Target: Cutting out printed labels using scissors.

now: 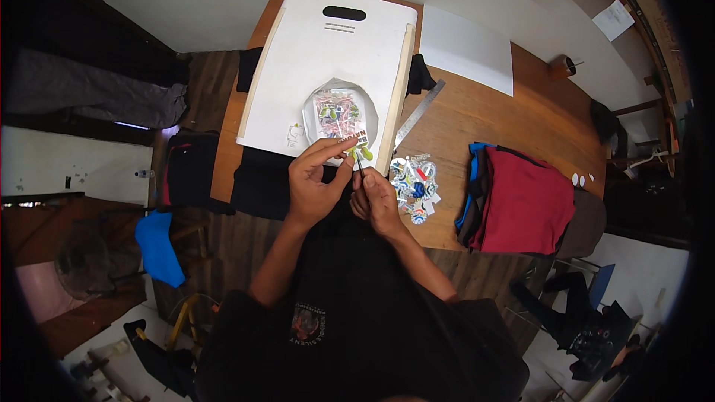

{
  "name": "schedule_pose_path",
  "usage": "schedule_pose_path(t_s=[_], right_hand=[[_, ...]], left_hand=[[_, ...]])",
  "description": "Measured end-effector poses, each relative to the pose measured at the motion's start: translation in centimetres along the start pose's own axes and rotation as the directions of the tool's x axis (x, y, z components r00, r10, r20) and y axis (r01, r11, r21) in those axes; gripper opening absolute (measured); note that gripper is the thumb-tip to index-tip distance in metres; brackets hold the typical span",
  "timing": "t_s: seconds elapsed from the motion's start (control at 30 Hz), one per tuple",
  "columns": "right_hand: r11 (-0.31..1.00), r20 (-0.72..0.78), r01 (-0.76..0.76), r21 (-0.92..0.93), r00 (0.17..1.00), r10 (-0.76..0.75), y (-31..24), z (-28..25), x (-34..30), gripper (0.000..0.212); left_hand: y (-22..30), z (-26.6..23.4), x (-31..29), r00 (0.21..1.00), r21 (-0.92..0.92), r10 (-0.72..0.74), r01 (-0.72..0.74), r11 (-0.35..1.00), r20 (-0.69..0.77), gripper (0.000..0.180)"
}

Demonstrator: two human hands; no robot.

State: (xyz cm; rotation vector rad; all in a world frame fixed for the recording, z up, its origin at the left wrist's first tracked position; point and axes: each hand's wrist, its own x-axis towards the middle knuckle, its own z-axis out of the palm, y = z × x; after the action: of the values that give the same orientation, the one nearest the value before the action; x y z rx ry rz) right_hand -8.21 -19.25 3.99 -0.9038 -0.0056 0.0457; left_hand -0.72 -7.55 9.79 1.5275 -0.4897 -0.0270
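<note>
Pinching a small green-and-white printed piece [366,154], my left hand [316,190] has its thumb and index finger nearly closed, the index stretched along the far side. My right hand [378,205] is closed around a slim dark tool [360,166], its tip at the piece; whether tweezers or blade, I cannot tell. The piece lies over the near rim of the round opening in the white board [298,59], above other printed sheets [339,108]. In my judgement, good work here calls for a firm left pinch close to the tip, a low tool angle and short strokes directed away from the thumb. To the right on the wooden table [462,126] lie a pile of colourful cut-outs [417,187], a metal ruler [421,113] and, farther off, folded red cloth [525,205].
</note>
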Motion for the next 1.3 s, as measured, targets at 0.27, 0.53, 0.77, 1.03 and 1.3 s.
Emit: schedule_pose_path(t_s=[0.27, 0.53, 0.77, 1.03, 1.3], right_hand=[[0.999, -0.018, 0.000, 0.042, 1.000, 0.001, 0.08, 0.05, -0.05, 0.033], [0.999, -0.014, 0.017, 0.030, 1.000, -0.017, 0.21, -0.04, -0.11, 0.034], [0.999, -0.014, 0.022, 0.033, 1.000, -0.022, 0.07, 0.01, -0.13, 0.034], [0.999, 0.021, 0.014, 0.029, 1.000, -0.015, 0.01, -0.20, -0.20, 0.035], [1.000, 0.025, 0.000, 0.031, 1.000, -0.001, 0.11, -0.26, -0.22, 0.035]], left_hand=[[-0.18, -0.03, -0.20, 1.000, -0.011, -0.011, 0.011, 1.000, -0.002, 0.031], [-0.09, 0.06, -0.25, 1.000, 0.003, -0.005, 0.005, 1.000, -0.002, 0.032], [-0.27, 0.05, -0.31, 1.000, 0.007, -0.008, 0.008, 1.000, -0.017, 0.033], [-0.19, -0.12, -0.39, 1.000, 0.003, -0.010, 0.010, 1.000, -0.003, 0.034], [-0.07, -0.16, -0.41, 1.000, 0.005, -0.018, 0.018, 1.000, 0.003, 0.034]])
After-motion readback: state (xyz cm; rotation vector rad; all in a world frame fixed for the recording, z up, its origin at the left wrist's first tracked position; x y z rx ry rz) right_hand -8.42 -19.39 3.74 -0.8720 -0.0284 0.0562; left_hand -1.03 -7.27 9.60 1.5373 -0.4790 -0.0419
